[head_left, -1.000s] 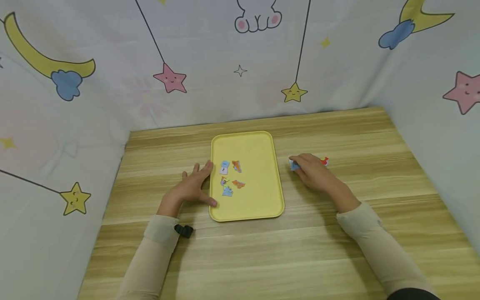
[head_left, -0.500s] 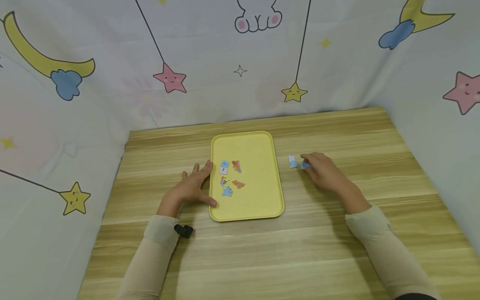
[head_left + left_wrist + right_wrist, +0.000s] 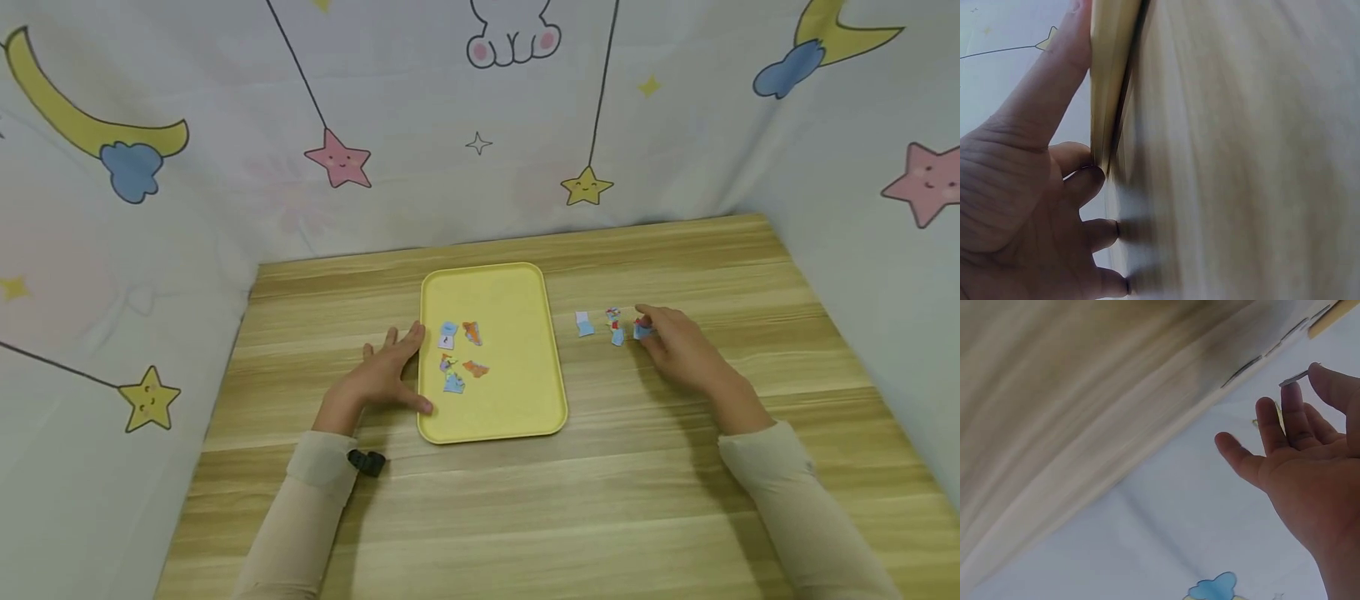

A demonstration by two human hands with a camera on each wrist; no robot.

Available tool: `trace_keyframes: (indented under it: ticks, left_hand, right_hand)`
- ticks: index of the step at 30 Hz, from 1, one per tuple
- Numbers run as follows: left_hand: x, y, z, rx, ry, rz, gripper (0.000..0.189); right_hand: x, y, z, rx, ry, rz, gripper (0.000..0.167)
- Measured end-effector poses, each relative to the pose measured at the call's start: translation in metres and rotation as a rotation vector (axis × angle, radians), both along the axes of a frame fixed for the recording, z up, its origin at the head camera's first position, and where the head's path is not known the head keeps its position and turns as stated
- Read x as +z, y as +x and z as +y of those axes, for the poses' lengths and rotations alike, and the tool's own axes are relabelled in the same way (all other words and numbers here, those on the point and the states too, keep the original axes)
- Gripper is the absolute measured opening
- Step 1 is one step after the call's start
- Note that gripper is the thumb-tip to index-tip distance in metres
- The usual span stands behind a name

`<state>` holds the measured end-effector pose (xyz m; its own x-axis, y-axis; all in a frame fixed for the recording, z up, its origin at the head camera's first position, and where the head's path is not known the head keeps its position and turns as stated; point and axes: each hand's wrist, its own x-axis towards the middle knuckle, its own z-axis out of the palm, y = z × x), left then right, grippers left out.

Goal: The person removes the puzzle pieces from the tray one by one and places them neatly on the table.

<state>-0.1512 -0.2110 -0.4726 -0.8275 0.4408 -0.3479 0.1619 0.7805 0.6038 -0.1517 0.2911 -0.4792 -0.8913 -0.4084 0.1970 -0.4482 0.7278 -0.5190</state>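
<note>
My left hand (image 3: 382,371) spreads along the left side of the yellow tray (image 3: 517,408), thumb and forefinger touching its rim. In the left wrist view the thumb rests against the tray edge and the other fingertips reach down to the table. To the right of the tray, my right hand (image 3: 678,346) pinches a thin flat puzzle piece (image 3: 1295,378) between thumb and finger, seen edge-on in the right wrist view. By those fingertips a blue and red piece (image 3: 641,329) shows, partly covered. Further left lie a white and blue piece (image 3: 585,325) and small blue and red pieces (image 3: 617,335).
Several pieces lie in the tray's left half, among them an orange piece (image 3: 472,333) and a blue piece (image 3: 454,383). The wooden table (image 3: 480,517) backs onto a printed white cloth (image 3: 450,200), with cloth at both sides too.
My right hand has moved to the right, away from the tray, uncovering the white and blue piece and then the small blue and red pieces. The left hand and tray stay put.
</note>
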Motion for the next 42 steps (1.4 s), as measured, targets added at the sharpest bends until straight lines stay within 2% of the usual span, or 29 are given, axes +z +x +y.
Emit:
trace_keyframes:
  ticks: [7,15,24,29,36,42]
  left_hand:
    - [-0.001,0.001,0.0,-0.002,-0.004,0.002,0.145]
    - [-0.001,0.001,0.0,-0.004,-0.005,0.0,0.144]
    - [-0.003,0.0,-0.001,-0.012,0.0,0.005,0.145]
    - [-0.002,-0.001,-0.002,-0.013,-0.002,0.001,0.145]
    - [-0.001,-0.002,-0.003,-0.008,-0.008,-0.001,0.146]
    - [-0.002,-0.001,-0.003,-0.012,-0.005,0.003,0.146]
  right_hand:
    - [0.004,0.002,0.02,-0.073,-0.01,-0.092,0.054]
    - [0.005,0.006,0.035,-0.079,0.017,-0.071,0.053]
    - [0.006,0.01,0.044,-0.119,0.024,-0.113,0.057]
    - [0.008,0.007,0.037,-0.105,0.001,-0.113,0.057]
    - [0.009,0.001,0.017,-0.044,-0.141,-0.126,0.059]
    - [0.008,-0.008,-0.008,0.013,-0.165,-0.153,0.057]
